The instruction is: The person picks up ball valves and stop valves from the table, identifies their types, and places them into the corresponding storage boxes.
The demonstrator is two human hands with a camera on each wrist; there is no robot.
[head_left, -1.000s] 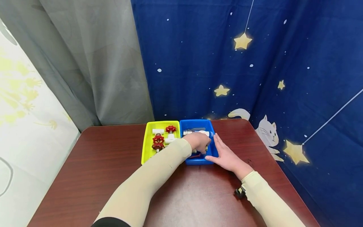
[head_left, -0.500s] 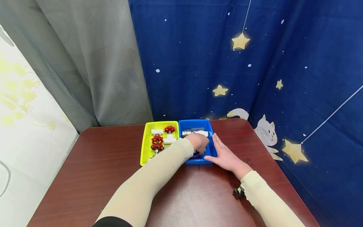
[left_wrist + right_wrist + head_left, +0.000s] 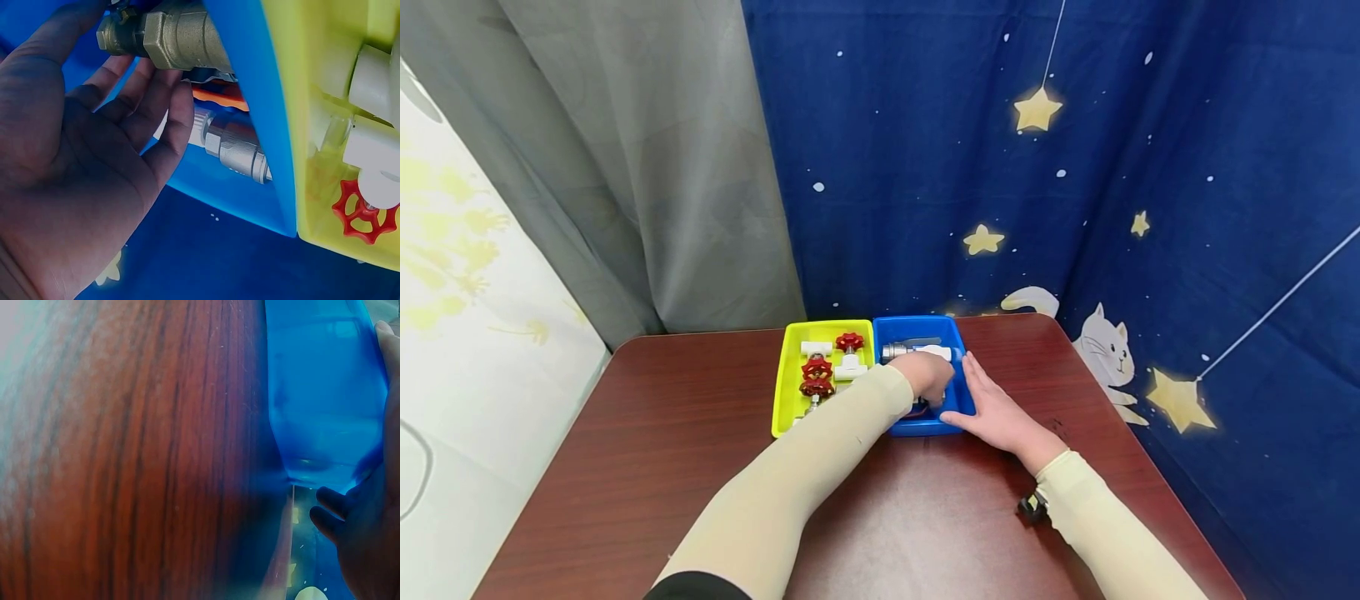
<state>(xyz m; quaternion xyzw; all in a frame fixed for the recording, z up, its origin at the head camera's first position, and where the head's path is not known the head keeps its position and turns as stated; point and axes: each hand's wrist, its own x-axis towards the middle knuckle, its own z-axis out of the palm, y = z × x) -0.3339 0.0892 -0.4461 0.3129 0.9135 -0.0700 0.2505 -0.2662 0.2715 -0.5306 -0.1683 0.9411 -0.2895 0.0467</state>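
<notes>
My left hand [image 3: 928,379] reaches into the blue tray [image 3: 925,428], its fingers bent. In the left wrist view its fingers [image 3: 134,94] curl under a brass valve [image 3: 184,37] with a hex end, thumb at the upper left. An orange lever [image 3: 220,99] and a silver valve [image 3: 236,147] with a white end lie beside that valve in the tray. My right hand [image 3: 1000,412] rests against the tray's right side, fingers straight and thumb on the near rim. In the right wrist view the tray's outer wall [image 3: 328,394] stands beside this hand.
A yellow tray [image 3: 784,396] stands directly left of the blue one. It holds several valves with red handwheels [image 3: 817,368] and white tee fittings [image 3: 850,368]. Both trays sit near the back edge of a dark wood table [image 3: 700,392], before grey and blue curtains [image 3: 887,167].
The left hand has shifted slightly within the blue tray, and the head view has moved a little. The right hand stays at the tray's side.
</notes>
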